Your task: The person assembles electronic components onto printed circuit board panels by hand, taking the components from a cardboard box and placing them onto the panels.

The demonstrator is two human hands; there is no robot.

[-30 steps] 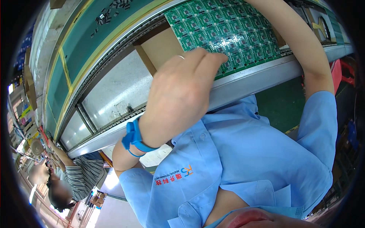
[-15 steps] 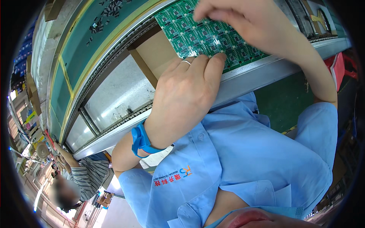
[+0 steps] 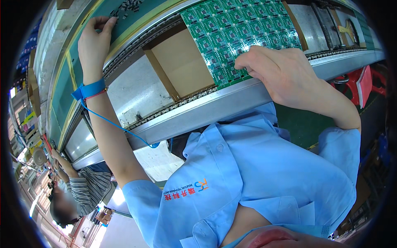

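My left hand (image 3: 95,45) is stretched out to a pile of small black electronic components (image 3: 129,5) on the green work surface. Its thumb and forefinger are bent together beside a few loose pieces; what lies between them is too small to make out. A blue wrist strap (image 3: 93,88) with a thin blue cord circles that wrist. My right hand (image 3: 281,74) rests over the near edge of a green circuit board panel (image 3: 225,45), which carries repeated rows of tiny parts. Its fingers are curled and pressed together, their tips partly hidden, and I cannot see whether they hold anything.
Under the panel sits an open cardboard box (image 3: 182,62), between the chain-edged metal rails (image 3: 198,105) of a conveyor. At the right stands a red stool (image 3: 374,82). Another person in a striped sleeve (image 3: 89,186) works farther along the line at the left.
My left hand has left the panel's near edge and moved up and left to the black components. My right hand has come down toward the near edge. The panel has shifted slightly right.
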